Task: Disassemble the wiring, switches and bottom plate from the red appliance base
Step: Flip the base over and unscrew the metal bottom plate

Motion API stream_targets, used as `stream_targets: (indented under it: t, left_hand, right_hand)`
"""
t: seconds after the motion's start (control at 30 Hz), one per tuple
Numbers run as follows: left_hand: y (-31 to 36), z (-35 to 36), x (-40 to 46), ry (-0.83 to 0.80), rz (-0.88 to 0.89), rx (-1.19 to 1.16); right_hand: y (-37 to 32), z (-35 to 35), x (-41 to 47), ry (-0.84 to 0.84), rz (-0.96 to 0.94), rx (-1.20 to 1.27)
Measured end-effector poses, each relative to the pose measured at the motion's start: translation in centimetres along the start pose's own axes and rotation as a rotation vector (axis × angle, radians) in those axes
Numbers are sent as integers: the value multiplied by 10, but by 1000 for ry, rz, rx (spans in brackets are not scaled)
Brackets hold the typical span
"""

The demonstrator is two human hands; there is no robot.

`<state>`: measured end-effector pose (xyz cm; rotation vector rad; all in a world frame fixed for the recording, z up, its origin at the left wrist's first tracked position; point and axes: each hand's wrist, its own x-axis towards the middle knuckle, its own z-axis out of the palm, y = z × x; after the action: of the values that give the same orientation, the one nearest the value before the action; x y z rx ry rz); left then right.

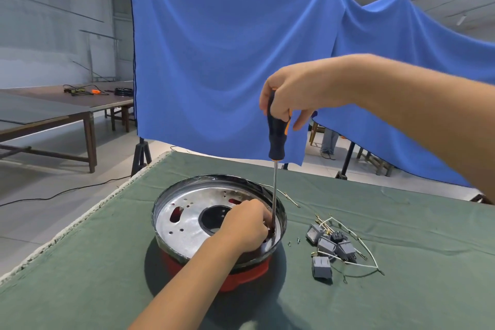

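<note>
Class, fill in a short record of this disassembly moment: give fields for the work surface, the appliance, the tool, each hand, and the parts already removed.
Surface: table under a green cloth
Appliance: red base, upside down, silver bottom plate facing up, still in place
Tool: screwdriver, upright, tip down at the plate's right edge
Right hand: grips the screwdriver handle from above
Left hand: rests inside the plate, fingers at the screwdriver tip
Removed parts: grey switches with white wires, on the cloth right of the base
Loose screws: two, between base and switches

Likely workshop: bare hall, worktables (67, 112), blue backdrop (227, 61).
</note>
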<state>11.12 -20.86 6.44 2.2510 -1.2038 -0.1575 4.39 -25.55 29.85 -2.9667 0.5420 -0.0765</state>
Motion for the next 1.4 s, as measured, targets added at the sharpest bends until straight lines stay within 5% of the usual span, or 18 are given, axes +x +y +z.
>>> stream_targets:
  t: [0.2,0.4,0.57,0.73,0.93,1.1,1.27,1.4]
  left_hand:
    - [0,0,-1,-14,8,-13]
    - [-1,1,0,-12,15,-7]
    - [-2,2,1,-2,20,-14]
    - [-4,3,2,-2,16,-23]
    - [-4,4,1,1,4,-33]
    - [-4,3,2,-3,-8,-37]
    - [-4,2,1,-1,5,-44]
    - [-4,3,0,5,13,-50]
  right_hand:
    - [5,16,8,258,85,-278]
    - [3,1,5,52,89,-84]
    - [9,11,11,244,95,-273]
    - [9,-3,1,4,12,-9]
    - [7,14,3,279,50,-171]
    - [-4,8,1,93,33,-51]
    - [2,15,2,256,77,-129]
    - [-4,10,4,130,128,-79]
